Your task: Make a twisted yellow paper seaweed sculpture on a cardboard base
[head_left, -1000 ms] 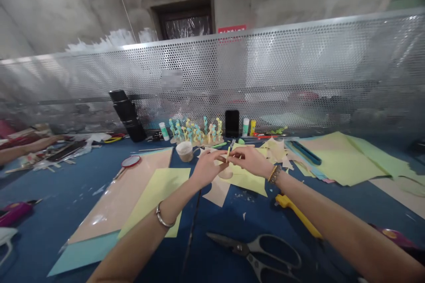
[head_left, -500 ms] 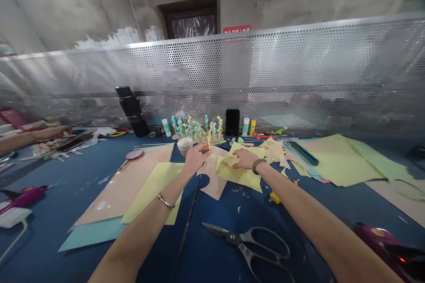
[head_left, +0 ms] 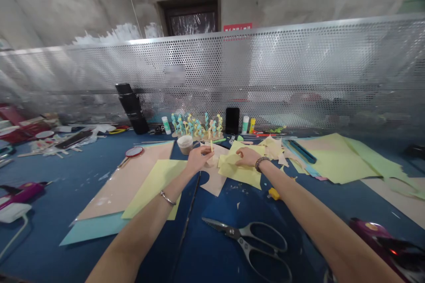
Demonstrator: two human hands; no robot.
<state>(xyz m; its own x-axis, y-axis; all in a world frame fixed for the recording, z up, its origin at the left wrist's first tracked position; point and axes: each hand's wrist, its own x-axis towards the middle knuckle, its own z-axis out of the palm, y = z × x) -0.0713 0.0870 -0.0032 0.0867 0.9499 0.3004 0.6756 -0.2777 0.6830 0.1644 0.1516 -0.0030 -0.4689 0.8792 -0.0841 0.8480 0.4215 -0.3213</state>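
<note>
My left hand (head_left: pixel 199 159) is closed, its fingertips pinching a thin yellow stick (head_left: pixel 211 145) that stands upright above a cut piece of pale pink paper (head_left: pixel 214 182). To its right, my right hand (head_left: pixel 248 157) bends its fingers onto a piece of yellow paper (head_left: pixel 244 176) and appears to grip it; its fingertips are partly hidden. A small white cup (head_left: pixel 185 145) stands just beyond my left hand. Behind it is a row of small yellow, blue and pink twisted paper pieces (head_left: pixel 197 127) on upright sticks. Open scissors (head_left: pixel 245 239) lie nearer to me.
Paper sheets lie left (head_left: pixel 156 185) and right (head_left: pixel 335 159). A purple glue gun (head_left: pixel 25 194) is at left, another purple tool (head_left: pixel 373 234) at lower right. A black flask (head_left: pixel 132 108), a phone (head_left: pixel 232 120) and glue sticks (head_left: pixel 245 124) line the perforated metal screen (head_left: pixel 282 62).
My left hand and the stick have shifted slightly right. My right hand has moved a little right over the yellow paper. Another person's arm at far left has gone out of view.
</note>
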